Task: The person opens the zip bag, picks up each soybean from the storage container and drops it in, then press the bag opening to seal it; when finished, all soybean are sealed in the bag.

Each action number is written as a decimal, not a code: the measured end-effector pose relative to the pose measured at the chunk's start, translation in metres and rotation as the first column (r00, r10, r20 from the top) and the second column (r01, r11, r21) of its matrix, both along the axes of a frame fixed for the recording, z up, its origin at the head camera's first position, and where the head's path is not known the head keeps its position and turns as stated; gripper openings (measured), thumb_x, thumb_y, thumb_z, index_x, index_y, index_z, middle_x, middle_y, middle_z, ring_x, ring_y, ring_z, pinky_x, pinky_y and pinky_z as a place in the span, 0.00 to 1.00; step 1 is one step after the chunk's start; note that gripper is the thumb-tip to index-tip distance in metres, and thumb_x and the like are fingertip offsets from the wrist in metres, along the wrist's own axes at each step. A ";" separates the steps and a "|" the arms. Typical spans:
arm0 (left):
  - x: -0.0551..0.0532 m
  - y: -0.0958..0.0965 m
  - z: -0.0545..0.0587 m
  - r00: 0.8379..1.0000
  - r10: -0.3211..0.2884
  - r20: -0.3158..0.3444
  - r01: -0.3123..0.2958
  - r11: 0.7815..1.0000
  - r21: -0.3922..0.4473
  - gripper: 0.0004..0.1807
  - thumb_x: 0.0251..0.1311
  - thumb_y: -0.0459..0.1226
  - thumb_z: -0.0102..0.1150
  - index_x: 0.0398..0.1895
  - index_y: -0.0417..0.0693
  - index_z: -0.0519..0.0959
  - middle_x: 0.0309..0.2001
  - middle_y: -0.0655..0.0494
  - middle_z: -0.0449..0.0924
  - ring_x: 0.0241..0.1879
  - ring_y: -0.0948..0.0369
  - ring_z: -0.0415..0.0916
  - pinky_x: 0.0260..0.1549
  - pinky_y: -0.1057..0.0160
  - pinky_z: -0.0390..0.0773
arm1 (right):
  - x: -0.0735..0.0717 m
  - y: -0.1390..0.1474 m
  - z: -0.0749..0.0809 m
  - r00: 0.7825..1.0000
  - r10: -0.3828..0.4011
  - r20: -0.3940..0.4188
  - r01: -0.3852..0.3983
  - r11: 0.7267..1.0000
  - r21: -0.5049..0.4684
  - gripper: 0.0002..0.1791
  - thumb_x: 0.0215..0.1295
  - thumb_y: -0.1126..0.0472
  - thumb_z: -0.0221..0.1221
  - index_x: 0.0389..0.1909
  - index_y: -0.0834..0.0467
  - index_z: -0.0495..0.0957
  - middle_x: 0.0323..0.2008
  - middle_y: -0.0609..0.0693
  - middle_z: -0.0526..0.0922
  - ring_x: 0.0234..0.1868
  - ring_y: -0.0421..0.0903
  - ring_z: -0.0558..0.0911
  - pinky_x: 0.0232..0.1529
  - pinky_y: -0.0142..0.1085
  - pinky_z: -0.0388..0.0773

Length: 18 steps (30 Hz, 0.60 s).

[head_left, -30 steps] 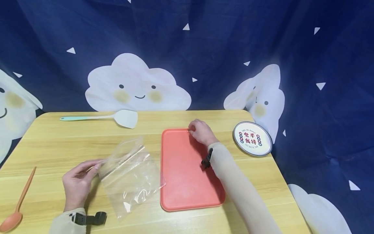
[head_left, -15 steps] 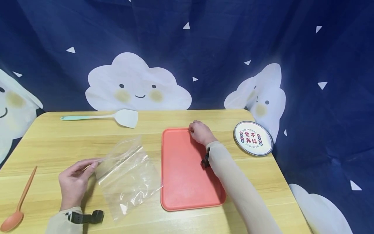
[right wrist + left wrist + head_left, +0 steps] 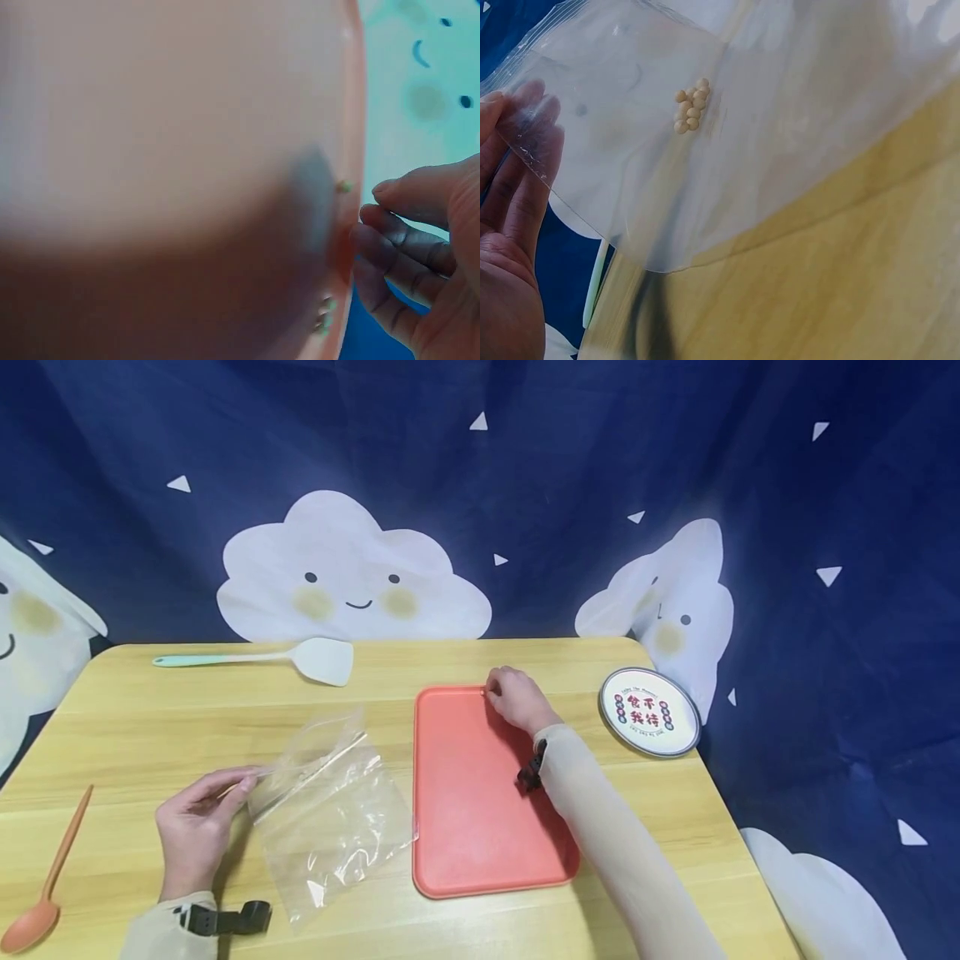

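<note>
My left hand (image 3: 197,827) pinches the edge of a clear zip bag (image 3: 337,835) between thumb and fingers, left of the red tray (image 3: 487,810). In the left wrist view, a cluster of small beige soybeans (image 3: 692,109) shows through the bag's film. At the tray's far edge is my right hand (image 3: 519,700), its fingers bent, thumb and index tips close together. Nothing shows between them in the right wrist view. One soybean (image 3: 344,186) lies along the tray rim beside those fingertips; several more soybeans (image 3: 325,315) sit farther along the same rim.
A white spatula (image 3: 326,660) with a mint handle lies along the table's back edge. An orange spoon (image 3: 33,922) rests at the far left. Right of the tray, near the table edge, stands a round plate (image 3: 649,712) with red lettering. A blue cloud-print cloth hangs behind.
My left hand shifted slightly left with the bag, then a little back to the right. The right hand stays at the tray's far edge, almost unmoved.
</note>
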<state>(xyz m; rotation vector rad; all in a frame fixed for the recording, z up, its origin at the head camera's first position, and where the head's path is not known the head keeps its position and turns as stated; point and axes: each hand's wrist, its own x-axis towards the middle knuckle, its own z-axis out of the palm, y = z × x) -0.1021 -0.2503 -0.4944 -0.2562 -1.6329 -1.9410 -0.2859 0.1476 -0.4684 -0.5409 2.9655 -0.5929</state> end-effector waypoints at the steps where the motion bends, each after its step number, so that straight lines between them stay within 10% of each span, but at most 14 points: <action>1: 0.000 0.000 0.000 1.000 0.000 -0.004 0.000 1.000 0.002 0.09 0.46 0.07 0.56 0.33 0.12 0.75 0.36 0.39 0.85 0.39 0.58 0.85 0.42 0.70 0.83 | 0.001 -0.001 0.001 1.000 -0.002 -0.008 0.002 0.999 -0.036 0.02 0.65 0.65 0.62 0.38 0.57 0.80 0.35 0.49 0.78 0.38 0.48 0.78 0.42 0.40 0.79; 11: -0.002 -0.004 0.000 0.999 0.050 0.008 -0.050 0.999 -0.018 0.08 0.47 0.09 0.58 0.33 0.12 0.76 0.35 0.42 0.86 0.37 0.60 0.85 0.43 0.70 0.82 | 0.020 -0.024 0.024 0.996 0.067 -0.051 -0.079 0.957 -0.278 0.04 0.65 0.66 0.61 0.39 0.58 0.80 0.36 0.47 0.80 0.38 0.44 0.79 0.42 0.36 0.80; 18: 0.000 -0.001 0.000 0.995 0.064 0.074 -0.061 0.997 -0.038 0.08 0.47 0.08 0.58 0.33 0.13 0.76 0.35 0.44 0.86 0.37 0.60 0.85 0.43 0.68 0.82 | 0.047 -0.064 0.039 0.975 0.193 -0.110 -0.222 0.835 -0.504 0.05 0.64 0.67 0.63 0.40 0.57 0.81 0.36 0.43 0.80 0.38 0.39 0.78 0.41 0.35 0.81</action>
